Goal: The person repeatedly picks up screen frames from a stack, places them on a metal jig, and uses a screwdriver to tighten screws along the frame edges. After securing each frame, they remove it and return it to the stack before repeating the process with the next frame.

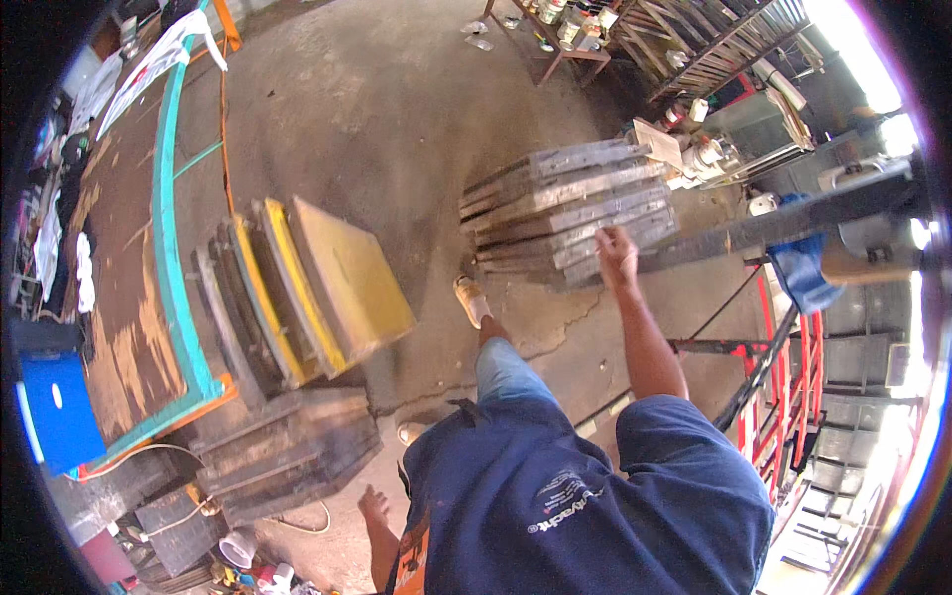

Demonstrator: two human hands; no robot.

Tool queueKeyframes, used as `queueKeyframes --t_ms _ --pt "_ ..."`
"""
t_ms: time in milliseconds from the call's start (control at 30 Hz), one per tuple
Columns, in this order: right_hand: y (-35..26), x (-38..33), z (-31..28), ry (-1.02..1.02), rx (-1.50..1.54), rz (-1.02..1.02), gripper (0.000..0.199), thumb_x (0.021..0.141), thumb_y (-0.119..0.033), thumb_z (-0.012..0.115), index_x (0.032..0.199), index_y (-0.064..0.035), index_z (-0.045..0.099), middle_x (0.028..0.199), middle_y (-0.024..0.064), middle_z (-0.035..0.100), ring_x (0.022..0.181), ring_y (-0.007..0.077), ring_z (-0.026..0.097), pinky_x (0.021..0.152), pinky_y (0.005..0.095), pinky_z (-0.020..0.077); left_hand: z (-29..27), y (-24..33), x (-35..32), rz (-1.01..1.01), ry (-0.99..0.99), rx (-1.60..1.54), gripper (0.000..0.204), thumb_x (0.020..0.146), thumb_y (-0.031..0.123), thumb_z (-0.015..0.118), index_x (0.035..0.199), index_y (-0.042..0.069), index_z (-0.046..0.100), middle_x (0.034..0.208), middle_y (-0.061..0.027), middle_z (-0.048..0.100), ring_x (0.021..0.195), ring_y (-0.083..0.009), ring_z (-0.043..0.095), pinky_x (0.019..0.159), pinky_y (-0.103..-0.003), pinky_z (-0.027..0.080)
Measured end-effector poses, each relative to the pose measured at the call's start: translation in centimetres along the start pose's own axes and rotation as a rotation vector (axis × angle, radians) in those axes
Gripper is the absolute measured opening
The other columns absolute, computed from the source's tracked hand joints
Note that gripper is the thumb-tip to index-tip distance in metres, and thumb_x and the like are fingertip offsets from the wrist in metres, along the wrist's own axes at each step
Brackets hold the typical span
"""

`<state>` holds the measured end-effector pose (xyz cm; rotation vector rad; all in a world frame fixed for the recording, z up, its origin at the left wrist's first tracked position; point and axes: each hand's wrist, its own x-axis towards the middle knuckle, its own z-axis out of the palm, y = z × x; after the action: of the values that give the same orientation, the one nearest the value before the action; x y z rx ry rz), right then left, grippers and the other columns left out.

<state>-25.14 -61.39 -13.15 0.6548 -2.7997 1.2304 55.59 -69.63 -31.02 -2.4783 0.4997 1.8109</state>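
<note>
My left hand [375,504] hangs low at my side with its fingers apart, holding nothing. It is nearest to a stack of dark, worn boards [293,456] on the floor. Further forward, my right hand [617,260] has its fingers curled in, and nothing shows in them. From above, this hand overlaps a pile of grey, weathered slabs [580,198]; I cannot tell whether it touches them. At left, several panels with yellow edges [297,293] lean together beside the table, the front one having a broad tan face.
A long worn wooden table with a turquoise edge [171,238] runs along the left. At right are a dark beam [783,220] and a red metal frame [778,387]. Cans and containers [575,28] stand on a far bench. A blue box [61,412] sits near the table's corner.
</note>
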Motion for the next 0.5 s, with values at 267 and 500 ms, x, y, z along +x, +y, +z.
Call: queueKeyframes --t_ms 267,500 --pt "9.2 32.4 -0.1 0.031 -0.545 0.104 0.038 0.089 -0.037 0.062 0.107 -0.0049 0.070 0.109 0.0235 0.071 0.103 0.0434 0.067 0.092 0.0519 0.0515 18.5 9.4 -10.5 0.186 -0.044 0.045 0.054 0.097 0.044 0.063 0.135 0.008 0.056 0.121 -0.0162 0.068 0.108 -0.0313 0.066 0.088 -0.052 0.050" --pt "19.0 43.5 3.9 -0.512 -0.900 0.064 0.038 0.088 -0.032 0.057 0.113 -0.0059 0.071 0.119 0.0250 0.068 0.114 0.0431 0.063 0.099 0.0516 0.0506 23.0 14.1 -15.6 0.133 -0.008 0.144 0.047 0.099 0.037 0.061 0.135 0.007 0.056 0.120 -0.0166 0.069 0.106 -0.0316 0.068 0.086 -0.054 0.051"
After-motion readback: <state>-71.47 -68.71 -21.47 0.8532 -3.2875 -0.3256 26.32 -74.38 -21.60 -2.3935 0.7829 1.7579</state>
